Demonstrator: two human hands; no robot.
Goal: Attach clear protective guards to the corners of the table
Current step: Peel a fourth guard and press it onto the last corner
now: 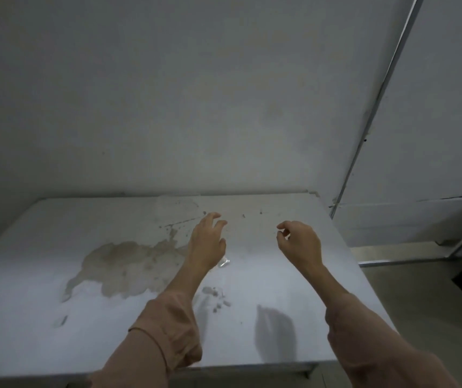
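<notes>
A white stained table (294, 275) stands against a wall. A small clear corner guard (224, 262) lies on the tabletop, just right of my left wrist. More small clear pieces (215, 296) lie nearer to me, beside my left forearm. My left hand (207, 242) hovers over the table's middle with its fingers spread and nothing in it. My right hand (301, 242) is raised to the right of it, fingers loosely curled and apart, holding nothing. The table's far right corner (312, 194) looks chipped or capped; I cannot tell which.
A large brown stain (129, 264) covers the left middle of the tabletop. The wall (196, 107) rises right behind the table. A metal strip (375, 107) runs up the wall on the right, with a white ledge (409, 219) and floor beyond the table's right edge.
</notes>
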